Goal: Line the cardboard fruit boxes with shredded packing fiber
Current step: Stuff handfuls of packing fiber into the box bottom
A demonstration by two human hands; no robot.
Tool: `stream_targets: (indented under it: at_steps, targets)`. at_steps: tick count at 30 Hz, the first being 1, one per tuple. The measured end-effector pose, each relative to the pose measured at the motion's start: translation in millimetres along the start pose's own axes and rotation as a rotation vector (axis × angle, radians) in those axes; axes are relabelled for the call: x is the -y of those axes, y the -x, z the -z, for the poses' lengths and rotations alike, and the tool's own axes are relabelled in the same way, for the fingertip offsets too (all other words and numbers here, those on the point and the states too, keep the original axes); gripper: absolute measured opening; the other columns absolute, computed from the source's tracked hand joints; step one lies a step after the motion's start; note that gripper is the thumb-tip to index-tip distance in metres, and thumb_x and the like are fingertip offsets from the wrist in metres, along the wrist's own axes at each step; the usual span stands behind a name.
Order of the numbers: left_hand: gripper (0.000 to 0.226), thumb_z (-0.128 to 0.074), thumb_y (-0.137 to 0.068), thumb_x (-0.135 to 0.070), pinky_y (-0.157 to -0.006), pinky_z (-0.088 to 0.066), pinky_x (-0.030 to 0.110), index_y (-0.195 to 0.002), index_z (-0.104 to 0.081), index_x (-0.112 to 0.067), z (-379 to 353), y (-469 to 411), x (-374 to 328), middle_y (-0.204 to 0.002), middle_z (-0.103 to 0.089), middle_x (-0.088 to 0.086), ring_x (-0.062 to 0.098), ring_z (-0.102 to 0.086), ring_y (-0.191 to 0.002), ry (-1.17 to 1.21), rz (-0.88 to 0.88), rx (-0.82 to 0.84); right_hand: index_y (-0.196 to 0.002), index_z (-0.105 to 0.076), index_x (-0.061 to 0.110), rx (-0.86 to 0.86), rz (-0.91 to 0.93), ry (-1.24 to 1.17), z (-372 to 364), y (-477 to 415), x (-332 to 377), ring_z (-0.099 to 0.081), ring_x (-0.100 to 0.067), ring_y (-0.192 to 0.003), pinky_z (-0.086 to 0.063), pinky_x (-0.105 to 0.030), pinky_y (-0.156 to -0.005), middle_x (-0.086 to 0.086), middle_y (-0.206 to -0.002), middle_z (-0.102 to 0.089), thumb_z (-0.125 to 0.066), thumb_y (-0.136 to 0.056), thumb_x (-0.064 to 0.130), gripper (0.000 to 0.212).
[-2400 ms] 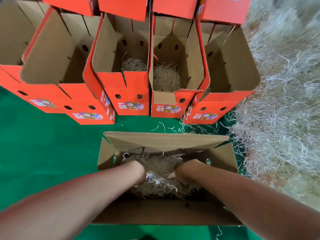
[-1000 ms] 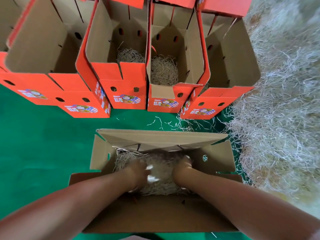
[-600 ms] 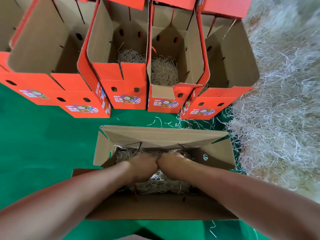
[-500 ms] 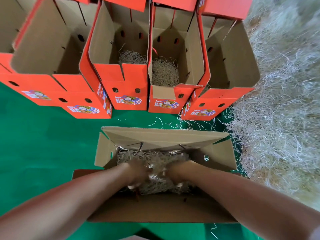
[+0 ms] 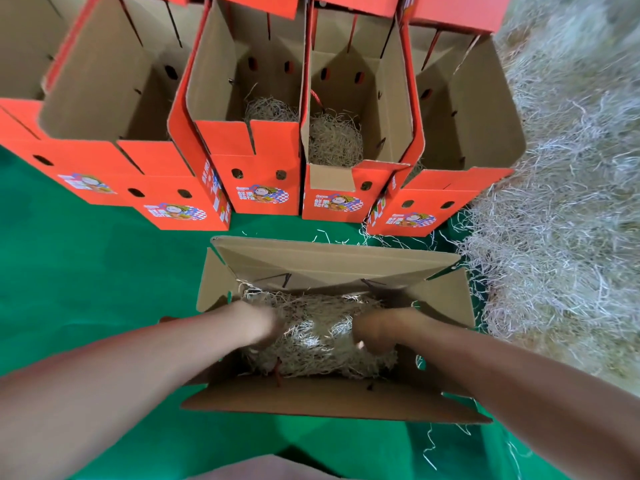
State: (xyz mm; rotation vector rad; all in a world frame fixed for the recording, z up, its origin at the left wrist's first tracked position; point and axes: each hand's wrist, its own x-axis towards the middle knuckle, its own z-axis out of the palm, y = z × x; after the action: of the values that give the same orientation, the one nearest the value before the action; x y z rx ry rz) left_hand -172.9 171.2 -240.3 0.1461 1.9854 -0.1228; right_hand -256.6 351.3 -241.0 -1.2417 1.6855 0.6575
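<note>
An open cardboard box [image 5: 332, 261] lies in front of me on the green floor, flaps spread. A bed of pale shredded fiber [image 5: 317, 336] covers its bottom. Both my hands are inside it, pressed down into the fiber. My left hand [image 5: 258, 323] is at the left end of the wad, and my right hand [image 5: 375, 330] at the right end, fingers curled down and partly buried. The hands are apart, with bare fiber showing between them.
A row of upright orange fruit boxes [image 5: 259, 168] stands behind; two middle ones hold fiber [image 5: 334, 140]. A big heap of loose shredded fiber [image 5: 561, 209] fills the right side. Stray strands lie on the green mat [image 5: 86, 271].
My hands met at the middle of the box, then spread outward to its left and right ends. The fiber now lies wider and flatter.
</note>
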Motion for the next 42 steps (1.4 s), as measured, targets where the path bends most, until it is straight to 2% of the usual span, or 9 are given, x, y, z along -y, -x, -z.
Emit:
stream_targets:
  at_steps: [4,7,14,18,23,26,31,37,42]
  targets:
    - [0.038,-0.043,-0.095,-0.011,-0.1,-0.036,0.048,-0.13,-0.047,0.004,-15.1,-1.6,-4.5,-0.137,-0.043,0.021,0.036,-0.041,-0.127,-0.193,-0.037,0.292,-0.145,-0.028,0.029,0.143,0.045,-0.045,-6.8,-3.7,6.6,-0.037,-0.031,-0.131,-0.037,-0.043,-0.1,-0.007,-0.149,-0.032,-0.042,-0.094,0.006,0.058]
    - [0.033,-0.044,-0.093,-0.006,-0.084,-0.043,0.038,-0.121,-0.054,0.008,-18.5,-1.0,-4.0,-0.103,-0.058,0.021,0.03,-0.053,-0.098,-0.103,-0.097,0.361,-0.141,-0.039,0.018,0.195,0.015,-0.021,-2.3,-3.7,5.7,-0.045,-0.03,-0.125,-0.041,-0.043,-0.1,-0.009,-0.142,-0.043,-0.044,-0.095,0.009,0.048]
    - [0.028,-0.04,-0.094,-0.007,-0.093,-0.046,0.046,-0.113,-0.06,-0.008,-13.2,-14.3,-14.9,-0.112,-0.063,0.013,0.03,-0.059,-0.107,-0.177,-0.193,-0.447,-0.101,-0.061,-0.004,-0.142,-0.042,-0.074,8.2,-1.4,11.7,-0.061,-0.03,-0.094,-0.048,-0.035,-0.076,-0.017,-0.106,-0.064,-0.047,-0.088,-0.002,0.019]
    - [0.047,-0.039,-0.098,-0.022,-0.108,-0.009,0.064,-0.144,-0.029,-0.023,-22.5,-30.9,-37.9,-0.153,-0.022,0.01,0.034,-0.02,-0.139,-0.185,-0.323,-0.434,-0.136,-0.044,0.009,0.001,0.041,-0.1,-2.3,-8.3,16.6,-0.048,-0.031,-0.121,-0.04,-0.037,-0.096,-0.014,-0.136,-0.048,-0.048,-0.091,0.003,0.045]
    - [0.056,-0.039,-0.098,-0.023,-0.105,0.003,0.071,-0.147,-0.015,-0.039,-33.4,-38.8,-43.2,-0.157,0.015,-0.003,0.034,0.01,-0.143,-0.242,-0.276,-0.127,-0.142,-0.035,0.01,0.135,0.182,0.132,-19.5,-7.3,21.8,-0.038,-0.035,-0.129,-0.039,-0.043,-0.099,-0.016,-0.144,-0.034,-0.045,-0.093,0.002,0.051]
    - [0.053,-0.038,-0.099,-0.024,-0.101,0.001,0.075,-0.148,-0.02,-0.031,-35.5,-37.8,-36.6,-0.158,0.007,-0.004,0.033,0.003,-0.144,-0.26,-0.215,-0.083,-0.13,-0.049,0.002,0.23,0.083,0.163,-18.8,-5.2,23.3,-0.049,-0.037,-0.118,-0.045,-0.041,-0.08,-0.017,-0.133,-0.046,-0.049,-0.089,-0.001,0.04]
    - [0.06,-0.055,-0.09,-0.021,-0.102,-0.003,0.075,-0.145,-0.031,-0.027,-20.9,-33.5,-32.2,-0.157,-0.012,0.002,0.032,-0.005,-0.143,-0.254,-0.197,-0.047,-0.125,-0.053,0.001,0.215,-0.059,0.116,-11.0,1.3,15.7,-0.05,-0.035,-0.118,-0.044,-0.044,-0.093,-0.015,-0.131,-0.051,-0.052,-0.091,0.008,0.035]
    - [0.031,-0.046,-0.095,-0.02,-0.103,-0.021,0.069,-0.123,-0.058,-0.013,-15.6,-16.5,-27.7,-0.135,-0.048,0.012,0.036,-0.034,-0.132,-0.26,-0.282,-0.259,-0.101,-0.063,0.002,-0.379,-0.078,-0.05,3.3,2.8,18.0,-0.059,-0.032,-0.098,-0.051,-0.039,-0.076,-0.016,-0.11,-0.059,-0.048,-0.085,-0.004,0.022]
    - [0.029,-0.043,-0.098,-0.015,-0.086,-0.048,0.048,-0.121,-0.055,-0.003,-31.1,-8.0,-4.7,-0.129,-0.052,0.019,0.035,-0.05,-0.118,-0.569,-0.06,-0.069,-0.132,-0.051,0.01,-0.031,-0.095,0.136,-8.1,0.4,8.4,-0.026,-0.038,-0.134,-0.033,-0.049,-0.106,-0.017,-0.148,-0.026,-0.046,-0.093,0.008,0.039]
